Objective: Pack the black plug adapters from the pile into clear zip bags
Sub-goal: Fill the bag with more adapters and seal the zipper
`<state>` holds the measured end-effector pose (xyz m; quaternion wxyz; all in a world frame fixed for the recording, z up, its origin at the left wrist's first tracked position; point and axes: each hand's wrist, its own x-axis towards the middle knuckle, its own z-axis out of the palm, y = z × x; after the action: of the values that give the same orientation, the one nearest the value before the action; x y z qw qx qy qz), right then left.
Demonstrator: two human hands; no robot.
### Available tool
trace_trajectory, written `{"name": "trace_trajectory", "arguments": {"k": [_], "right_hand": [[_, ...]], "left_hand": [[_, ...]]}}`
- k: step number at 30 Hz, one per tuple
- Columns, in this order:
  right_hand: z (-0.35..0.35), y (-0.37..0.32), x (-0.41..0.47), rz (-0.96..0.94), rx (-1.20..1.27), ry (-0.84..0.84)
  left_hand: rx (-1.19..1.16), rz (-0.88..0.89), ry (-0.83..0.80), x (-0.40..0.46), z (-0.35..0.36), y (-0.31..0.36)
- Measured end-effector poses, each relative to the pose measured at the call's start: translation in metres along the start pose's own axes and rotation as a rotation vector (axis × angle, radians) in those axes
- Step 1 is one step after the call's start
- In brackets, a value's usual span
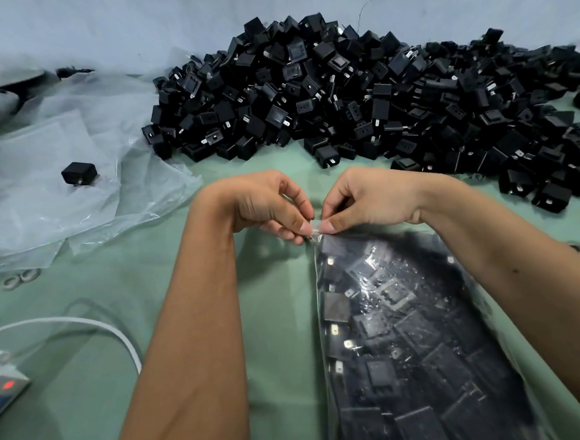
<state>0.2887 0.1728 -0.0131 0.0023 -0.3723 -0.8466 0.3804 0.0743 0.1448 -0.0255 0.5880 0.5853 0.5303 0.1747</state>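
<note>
Black plug adapters (409,331), boxy blocks of matte plastic with short bright metal prongs, fill a clear zip bag (428,347) lying flat on the green cloth (278,323) nearest the camera, under the right forearm. The bag's film is glossy and wrinkled, catching white glints over the dark cubes packed side by side inside it. At the bag's far top corner both hands meet: the left hand (267,207) and the right hand (369,200) each pinch the thin transparent edge between thumb and curled fingers, the thumb tips nearly touching each other.

At the lower left edge a white cable (83,323) curves across the cloth to a small white and grey device (1,384) with a red light glowing on it.

Farther out on the left lies a loose spread of empty bags (57,201), soft, cloudy and crumpled, overlapping one another. One single adapter (78,172) sits on top of them, apart from the rest.

Beyond the hands the pile (358,88) of loose adapters heaps against the pale blue wall (164,15) and trails off to the right, the cubes tumbled at all angles, some showing socket faces, others their flat prongs. A thin crack (368,4) runs down the wall above the heap.
</note>
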Motion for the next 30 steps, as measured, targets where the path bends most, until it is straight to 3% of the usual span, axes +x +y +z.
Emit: {"name": "trace_trajectory", "arguments": {"k": [14, 22, 30], "right_hand": [[-0.006, 0.006, -0.006, 0.022, 0.023, -0.045], [0.0, 0.009, -0.005, -0.054, 0.056, -0.011], [-0.029, 0.015, -0.024, 0.135, -0.035, -0.092]], "left_hand": [[-0.048, 0.02, -0.015, 0.004, 0.002, 0.002], [0.199, 0.018, 0.013, 0.006, 0.011, 0.011], [0.262, 0.017, 0.015, 0.008, 0.011, 0.013]]}}
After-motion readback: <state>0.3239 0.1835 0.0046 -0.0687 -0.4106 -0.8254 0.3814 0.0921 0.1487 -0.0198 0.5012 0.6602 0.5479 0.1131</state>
